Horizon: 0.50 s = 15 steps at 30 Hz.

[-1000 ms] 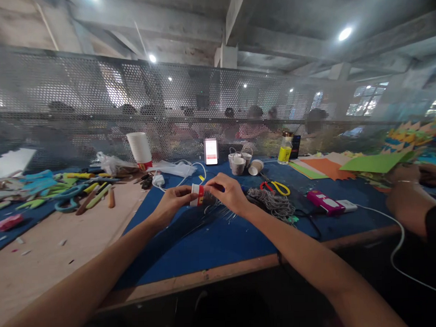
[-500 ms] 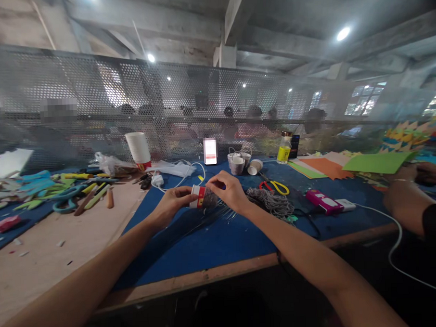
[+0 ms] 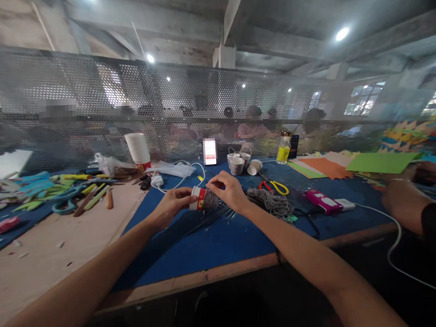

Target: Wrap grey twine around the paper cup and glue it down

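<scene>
My left hand (image 3: 173, 204) grips the white rim end of a paper cup (image 3: 201, 199) with a red band, held on its side above the blue mat (image 3: 178, 257). Grey cord is wrapped around the cup's other end. My right hand (image 3: 228, 189) is closed at that corded end, its fingers pinched; what lies between them is too small to make out. Thin strands fan out below the cup. A loose heap of grey cord (image 3: 272, 202) lies just right of my right hand.
Behind are small cups (image 3: 237, 165), a lit phone (image 3: 210, 152), a cup stack (image 3: 138, 150) and a bottle (image 3: 283, 150). Yellow-handled scissors (image 3: 280, 188) and a magenta box (image 3: 323, 202) lie right. Tools (image 3: 91, 199) lie left. Another person's arm (image 3: 403, 199) is at far right.
The cup and my left hand have shifted very slightly, with the cup tilted a little differently. At far right, the other person's arm and the green sheet have moved slightly.
</scene>
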### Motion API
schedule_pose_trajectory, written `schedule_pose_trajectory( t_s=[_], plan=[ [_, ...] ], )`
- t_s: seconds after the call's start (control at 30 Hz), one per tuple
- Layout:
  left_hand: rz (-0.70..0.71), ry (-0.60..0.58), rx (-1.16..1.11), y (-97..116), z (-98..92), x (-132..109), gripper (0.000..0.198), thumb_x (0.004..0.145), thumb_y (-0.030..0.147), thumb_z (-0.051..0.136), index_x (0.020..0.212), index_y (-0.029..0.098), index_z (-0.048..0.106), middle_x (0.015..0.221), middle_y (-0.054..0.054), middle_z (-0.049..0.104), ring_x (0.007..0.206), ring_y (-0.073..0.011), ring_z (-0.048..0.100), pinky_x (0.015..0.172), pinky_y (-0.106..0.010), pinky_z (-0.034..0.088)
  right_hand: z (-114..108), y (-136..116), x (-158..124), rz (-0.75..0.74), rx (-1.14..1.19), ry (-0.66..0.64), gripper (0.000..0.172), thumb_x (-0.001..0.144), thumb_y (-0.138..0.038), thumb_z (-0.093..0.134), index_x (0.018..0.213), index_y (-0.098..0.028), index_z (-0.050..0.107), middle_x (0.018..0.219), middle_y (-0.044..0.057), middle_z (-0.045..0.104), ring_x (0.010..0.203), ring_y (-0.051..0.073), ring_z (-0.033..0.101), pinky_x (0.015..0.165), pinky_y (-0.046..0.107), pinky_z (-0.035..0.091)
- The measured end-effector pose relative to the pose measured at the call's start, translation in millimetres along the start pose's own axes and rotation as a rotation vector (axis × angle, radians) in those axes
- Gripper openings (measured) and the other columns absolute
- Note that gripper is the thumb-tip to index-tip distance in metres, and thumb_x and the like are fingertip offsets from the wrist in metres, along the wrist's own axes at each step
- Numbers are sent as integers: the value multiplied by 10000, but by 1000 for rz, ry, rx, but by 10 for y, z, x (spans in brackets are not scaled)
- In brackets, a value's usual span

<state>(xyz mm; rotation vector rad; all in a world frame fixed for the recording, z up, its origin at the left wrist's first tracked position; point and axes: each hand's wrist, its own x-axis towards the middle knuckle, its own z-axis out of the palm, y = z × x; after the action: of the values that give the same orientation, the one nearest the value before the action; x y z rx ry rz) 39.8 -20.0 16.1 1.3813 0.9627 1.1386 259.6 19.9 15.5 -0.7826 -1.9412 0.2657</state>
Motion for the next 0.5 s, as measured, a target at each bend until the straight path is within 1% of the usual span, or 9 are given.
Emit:
schedule_pose_trajectory(
  t_s=[0.23,0.37,0.5],
  plan=[
    [-2,-39,7,-31,-28,9,240,713,341,890,872,176,821,845,-68,792,729,-197,709,777,-328,554,-7,-22,7,24,2,-13,97,942,-263,730,870,-198,727,868,11,594,745,132,587,743,267,489],
    [-3,-46,9,-35,-31,14,231,723,327,881,881,169,823,862,-84,793,734,-200,712,776,-329,553,-8,-21,7,30,-3,-18,103,944,-271,729,864,-207,730,861,10,593,746,134,587,740,271,482],
    [-5,-44,2,-27,-23,5,216,722,315,885,876,176,828,843,-79,790,722,-189,704,768,-317,545,-2,-5,5,34,-1,-19,94,934,-267,745,862,-206,739,845,-2,569,733,124,571,730,262,467]
  ],
)
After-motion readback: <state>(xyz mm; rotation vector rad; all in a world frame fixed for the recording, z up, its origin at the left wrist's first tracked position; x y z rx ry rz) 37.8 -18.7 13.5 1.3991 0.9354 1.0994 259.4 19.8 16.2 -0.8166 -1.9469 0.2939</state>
